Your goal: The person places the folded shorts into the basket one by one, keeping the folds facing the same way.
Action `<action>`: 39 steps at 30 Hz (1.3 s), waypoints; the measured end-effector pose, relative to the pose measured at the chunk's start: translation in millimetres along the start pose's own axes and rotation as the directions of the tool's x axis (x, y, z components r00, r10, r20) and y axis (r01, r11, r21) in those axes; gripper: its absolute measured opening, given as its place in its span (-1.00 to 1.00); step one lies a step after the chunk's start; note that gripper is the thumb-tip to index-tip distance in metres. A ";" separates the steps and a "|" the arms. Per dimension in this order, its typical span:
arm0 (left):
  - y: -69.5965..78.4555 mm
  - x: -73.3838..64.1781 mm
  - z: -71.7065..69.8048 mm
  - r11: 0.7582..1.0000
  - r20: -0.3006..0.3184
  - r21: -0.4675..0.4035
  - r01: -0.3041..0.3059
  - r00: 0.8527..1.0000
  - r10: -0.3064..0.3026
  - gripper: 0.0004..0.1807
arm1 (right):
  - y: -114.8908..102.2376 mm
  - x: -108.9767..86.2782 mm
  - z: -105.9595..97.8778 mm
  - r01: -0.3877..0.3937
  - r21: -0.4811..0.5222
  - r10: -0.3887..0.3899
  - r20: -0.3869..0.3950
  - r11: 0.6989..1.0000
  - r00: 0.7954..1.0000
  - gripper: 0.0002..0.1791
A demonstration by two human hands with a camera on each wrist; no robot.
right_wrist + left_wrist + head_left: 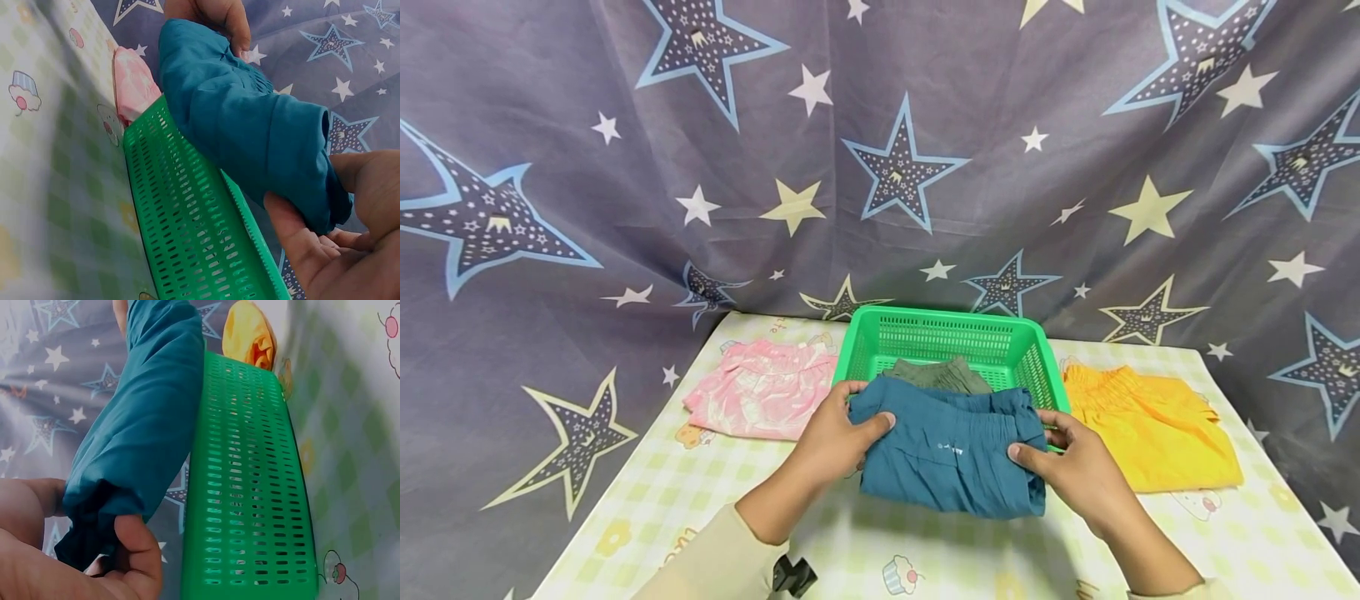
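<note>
A folded pair of teal shorts [951,454] with a gathered waistband is held up between both hands, in front of the green basket [842,354]. My left hand [832,433] grips its left end, thumb on the near face and fingers behind. At the other end my right hand [1078,467] pinches the cloth the same way. Both wrist views show the teal bundle [144,419] raised above the basket's near rim. Inside the basket lies a grey-green garment [940,375], partly hidden behind the teal cloth.
Pink patterned shorts [767,392] lie folded left of the basket. Folded yellow shorts [1150,429] with a gathered waist lie to its right. All rest on a table with a checked cover [752,492]. A grey star-patterned curtain [970,75] hangs behind and beside the table.
</note>
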State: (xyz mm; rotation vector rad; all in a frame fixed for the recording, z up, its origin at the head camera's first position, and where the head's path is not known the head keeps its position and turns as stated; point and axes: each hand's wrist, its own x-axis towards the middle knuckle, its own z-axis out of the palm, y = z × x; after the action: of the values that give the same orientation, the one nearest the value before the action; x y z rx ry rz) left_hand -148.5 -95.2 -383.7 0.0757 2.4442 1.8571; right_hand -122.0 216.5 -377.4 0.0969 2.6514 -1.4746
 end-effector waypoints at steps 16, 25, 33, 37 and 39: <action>0.9 13.3 7.1 0.996 0.004 -0.073 0.048 0.999 -0.048 -0.11 | 1.2 21.3 7.8 -0.017 0.167 0.023 -0.034 0.986 0.999 -0.24; -3.0 21.9 5.0 0.997 -0.004 -0.078 0.019 1.000 -0.020 -0.14 | -0.7 22.8 5.0 -0.002 0.214 -0.002 0.022 0.977 1.000 -0.10; -4.8 32.2 5.9 0.999 -0.053 -0.038 -0.040 0.998 0.038 -0.21 | -4.5 28.6 6.6 0.010 0.224 -0.015 0.020 0.975 1.000 -0.15; -5.0 37.3 5.6 0.998 -0.072 -0.037 -0.059 0.996 0.056 -0.26 | -4.7 34.9 7.9 0.021 0.250 -0.017 -0.017 0.968 1.000 -0.19; -5.8 39.5 5.1 0.997 -0.070 -0.037 -0.069 0.995 0.067 -0.29 | -3.6 38.3 8.8 0.034 0.258 -0.024 -0.040 0.966 0.999 -0.23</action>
State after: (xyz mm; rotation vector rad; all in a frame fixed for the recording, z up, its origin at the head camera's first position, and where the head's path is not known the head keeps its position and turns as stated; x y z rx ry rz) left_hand -187.4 -88.5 -391.7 0.0956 2.4781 1.9674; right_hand -159.8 207.3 -383.7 0.1070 2.4816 -1.8387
